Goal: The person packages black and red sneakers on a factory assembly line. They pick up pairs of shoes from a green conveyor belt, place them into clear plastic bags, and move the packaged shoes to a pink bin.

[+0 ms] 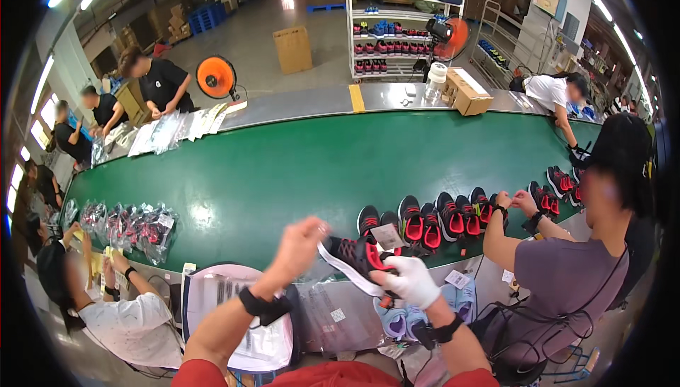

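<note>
A black sneaker with red lining, red laces and a white sole [348,261] is tilted in front of me, toe to the left. My right hand [413,282], in a white glove, is closed around its heel end. A white paper tag [387,237] shows just above the shoe's opening. My left hand [300,244], bare, is raised just above and left of the toe, apart from it, fingers drawn together; what they hold, if anything, is too small to make out. Past my right hand, several similar black and red sneakers [450,215] line the green belt's near side.
Clear bags [326,309] lie on the near ledge beside a bin of plastic sheets [239,337]. Pale blue shoes [405,320] sit below my right hand. Bagged shoes [131,227] rest on the green belt [283,167] at left. A co-worker [574,273] works close at right.
</note>
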### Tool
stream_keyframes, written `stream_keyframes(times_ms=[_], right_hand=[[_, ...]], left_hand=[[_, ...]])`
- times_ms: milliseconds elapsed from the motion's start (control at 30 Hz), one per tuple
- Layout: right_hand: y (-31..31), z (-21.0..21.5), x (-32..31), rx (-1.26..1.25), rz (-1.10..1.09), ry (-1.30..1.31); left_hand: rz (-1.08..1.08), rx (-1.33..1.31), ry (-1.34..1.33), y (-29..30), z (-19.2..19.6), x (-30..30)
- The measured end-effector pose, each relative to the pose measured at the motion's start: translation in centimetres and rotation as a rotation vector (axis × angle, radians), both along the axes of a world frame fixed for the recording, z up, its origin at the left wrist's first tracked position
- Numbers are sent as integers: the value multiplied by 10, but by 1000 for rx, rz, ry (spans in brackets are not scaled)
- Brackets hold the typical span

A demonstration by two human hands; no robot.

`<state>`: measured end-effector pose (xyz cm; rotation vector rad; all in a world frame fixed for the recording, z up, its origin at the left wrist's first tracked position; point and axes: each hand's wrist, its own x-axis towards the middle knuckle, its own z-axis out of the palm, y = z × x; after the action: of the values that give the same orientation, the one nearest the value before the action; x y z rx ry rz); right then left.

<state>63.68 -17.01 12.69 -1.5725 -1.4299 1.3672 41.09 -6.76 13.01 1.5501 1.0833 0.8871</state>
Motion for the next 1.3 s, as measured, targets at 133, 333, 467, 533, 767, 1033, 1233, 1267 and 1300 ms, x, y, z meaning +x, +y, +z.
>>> stream_keyframes(times_ms=[133, 333, 467, 533, 767, 1033, 1233, 1267, 1300], right_hand=[[0, -27, -34, 312, 82, -917], [-6, 20, -29, 970, 515, -936], [-5, 28, -21, 1067, 621, -940], [-8, 33, -20, 1038, 671, -905], [-23, 35, -51, 926, 944, -752], [2, -57, -54, 1033, 576, -370], [18, -51, -60, 859, 130, -769], [25, -61, -72, 725, 223, -782], [20, -56, -71, 826, 201, -816]], left_hand=[[-170, 198, 137, -51, -7, 72], [-41, 389, 339, 34, 11, 77], [-153, 559, 642, 35, 15, 94], [-147, 550, 908, 41, 6, 80], [-413, 642, 1094, 10, -15, 73], [-757, 527, 405, -39, 24, 59], [-290, 401, 371, -99, -7, 24], [-318, 487, 326, -117, -21, 30], [-354, 568, 267, -127, -28, 40]])
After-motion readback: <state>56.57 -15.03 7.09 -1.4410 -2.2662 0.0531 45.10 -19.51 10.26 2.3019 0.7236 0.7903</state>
